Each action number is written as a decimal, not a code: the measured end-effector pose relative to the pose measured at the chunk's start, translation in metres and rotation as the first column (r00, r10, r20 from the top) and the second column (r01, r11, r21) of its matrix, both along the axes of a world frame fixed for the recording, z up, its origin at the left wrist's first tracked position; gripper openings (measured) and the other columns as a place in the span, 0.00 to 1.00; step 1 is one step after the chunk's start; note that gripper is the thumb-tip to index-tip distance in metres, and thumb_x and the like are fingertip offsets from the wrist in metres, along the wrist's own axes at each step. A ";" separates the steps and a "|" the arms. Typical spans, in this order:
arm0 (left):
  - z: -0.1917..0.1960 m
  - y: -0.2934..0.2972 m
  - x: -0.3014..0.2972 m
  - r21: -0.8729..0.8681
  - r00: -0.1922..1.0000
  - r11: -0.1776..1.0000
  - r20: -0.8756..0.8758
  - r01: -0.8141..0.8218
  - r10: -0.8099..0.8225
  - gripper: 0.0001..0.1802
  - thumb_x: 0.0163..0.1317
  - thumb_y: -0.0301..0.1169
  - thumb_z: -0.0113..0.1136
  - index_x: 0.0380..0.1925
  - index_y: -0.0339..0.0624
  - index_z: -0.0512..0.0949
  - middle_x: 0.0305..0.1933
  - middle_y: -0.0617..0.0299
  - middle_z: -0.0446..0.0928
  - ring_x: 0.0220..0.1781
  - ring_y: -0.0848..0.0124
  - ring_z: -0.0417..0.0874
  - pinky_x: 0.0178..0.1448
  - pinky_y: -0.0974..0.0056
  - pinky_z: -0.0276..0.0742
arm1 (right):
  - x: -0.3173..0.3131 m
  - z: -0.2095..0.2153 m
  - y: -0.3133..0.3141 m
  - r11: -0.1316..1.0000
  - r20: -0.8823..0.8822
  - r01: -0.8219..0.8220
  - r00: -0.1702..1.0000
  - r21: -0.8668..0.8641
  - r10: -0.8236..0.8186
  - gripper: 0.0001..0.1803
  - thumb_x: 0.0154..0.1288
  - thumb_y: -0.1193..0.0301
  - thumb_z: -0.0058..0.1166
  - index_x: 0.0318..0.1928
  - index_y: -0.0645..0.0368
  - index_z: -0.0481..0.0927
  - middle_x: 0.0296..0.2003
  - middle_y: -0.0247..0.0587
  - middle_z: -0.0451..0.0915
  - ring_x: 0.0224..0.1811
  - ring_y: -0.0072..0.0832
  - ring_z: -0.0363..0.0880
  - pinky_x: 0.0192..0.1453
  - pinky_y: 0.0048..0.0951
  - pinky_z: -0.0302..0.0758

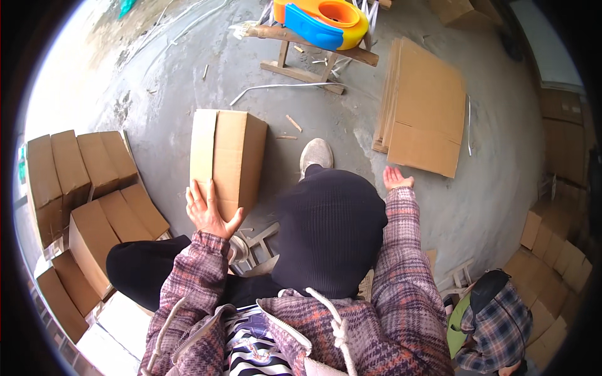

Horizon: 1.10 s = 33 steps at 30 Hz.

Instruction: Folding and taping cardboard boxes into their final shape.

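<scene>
A closed cardboard box [229, 153] stands on the concrete floor ahead and to the left, with a seam running along its top. My left hand [210, 212] lies on the near end of this box, fingers spread and thumb out to the right. My right hand [397, 178] is turned palm up, its fingers a little curled and nothing visible in it. Just beyond the right fingertips lies a stack of flattened cardboard cartons [429, 103]. Whether the right fingers touch the stack's near edge, I cannot tell.
Several cardboard boxes [103, 225] are stacked at left. Ahead, a low wooden stand [301, 69] carries an orange, yellow and blue plastic object [326, 24]. My black-clad knee [332, 232] rises between my arms. Another person [495, 323] is at the lower right, near more boxes [552, 276].
</scene>
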<state>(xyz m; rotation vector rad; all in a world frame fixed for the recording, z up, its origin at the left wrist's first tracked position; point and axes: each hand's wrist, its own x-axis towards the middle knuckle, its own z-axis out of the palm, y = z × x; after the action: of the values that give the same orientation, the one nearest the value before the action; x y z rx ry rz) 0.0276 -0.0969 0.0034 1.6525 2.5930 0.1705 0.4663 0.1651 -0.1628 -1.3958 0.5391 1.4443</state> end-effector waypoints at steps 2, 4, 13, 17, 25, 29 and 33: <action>0.001 0.000 0.001 -0.016 1.000 1.000 -0.006 -0.011 0.011 0.54 0.41 0.57 0.66 0.68 0.49 0.57 0.71 0.37 0.45 0.70 0.37 0.50 0.67 0.39 0.52 | -0.034 0.000 -0.043 0.915 0.091 -0.372 0.917 -0.156 0.389 0.39 0.67 0.39 0.29 0.59 0.63 0.66 0.59 0.48 0.70 0.58 0.46 0.71 0.62 0.48 0.68; 0.005 0.006 0.001 -0.051 0.999 0.998 0.041 -0.024 0.026 0.53 0.41 0.58 0.65 0.68 0.50 0.58 0.71 0.37 0.46 0.70 0.37 0.50 0.67 0.39 0.52 | -0.070 0.024 -0.061 0.787 0.000 -0.602 0.794 -0.134 0.608 0.40 0.67 0.39 0.30 0.60 0.63 0.64 0.60 0.48 0.69 0.59 0.45 0.70 0.63 0.46 0.67; 0.017 0.010 -0.004 -0.108 0.971 0.986 0.188 -0.131 0.149 0.55 0.39 0.56 0.67 0.69 0.56 0.55 0.72 0.38 0.43 0.71 0.37 0.45 0.67 0.34 0.46 | -0.232 0.116 -0.150 -0.682 -0.132 -0.371 -0.917 0.631 0.377 0.45 0.64 0.39 0.43 0.70 0.59 0.54 0.67 0.49 0.59 0.69 0.37 0.58 0.71 0.32 0.54; 0.016 0.018 0.008 -0.064 0.945 0.983 0.273 -0.169 0.180 0.57 0.34 0.53 0.70 0.69 0.60 0.57 0.73 0.41 0.42 0.71 0.37 0.45 0.66 0.32 0.46 | -0.254 0.085 -0.199 -0.838 0.400 0.192 -0.916 0.510 0.033 0.43 0.64 0.41 0.44 0.68 0.61 0.58 0.63 0.55 0.65 0.67 0.43 0.62 0.70 0.36 0.57; 0.026 0.017 0.011 -0.053 0.852 0.928 0.380 -0.368 0.360 0.54 0.34 0.54 0.71 0.67 0.60 0.61 0.71 0.39 0.45 0.68 0.34 0.49 0.63 0.31 0.48 | -0.194 0.114 -0.172 -0.808 0.295 -0.010 -0.928 0.589 0.226 0.29 0.70 0.53 0.45 0.61 0.63 0.67 0.52 0.55 0.75 0.52 0.41 0.75 0.57 0.38 0.70; 0.024 0.027 0.020 -0.100 0.870 0.936 0.345 -0.338 0.352 0.54 0.34 0.52 0.71 0.67 0.62 0.61 0.72 0.41 0.44 0.70 0.35 0.47 0.65 0.32 0.46 | -0.157 0.113 -0.119 -0.901 0.344 -0.133 -0.893 0.413 0.289 0.27 0.71 0.54 0.44 0.59 0.63 0.69 0.49 0.50 0.77 0.47 0.35 0.79 0.53 0.34 0.73; 0.023 0.025 0.023 -0.070 0.884 0.931 0.295 -0.359 0.363 0.57 0.34 0.57 0.71 0.69 0.69 0.56 0.74 0.45 0.41 0.71 0.35 0.46 0.64 0.29 0.47 | -0.141 0.111 -0.058 -0.940 0.470 -0.276 -0.815 0.199 0.339 0.26 0.71 0.56 0.44 0.59 0.62 0.69 0.49 0.47 0.77 0.47 0.32 0.78 0.53 0.32 0.73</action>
<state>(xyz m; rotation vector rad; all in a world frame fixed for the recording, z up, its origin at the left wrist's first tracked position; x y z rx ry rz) 0.0507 -0.0722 0.0262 1.0190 2.6169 0.3900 0.3250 0.1067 -0.0518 -0.5743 -2.6298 2.7674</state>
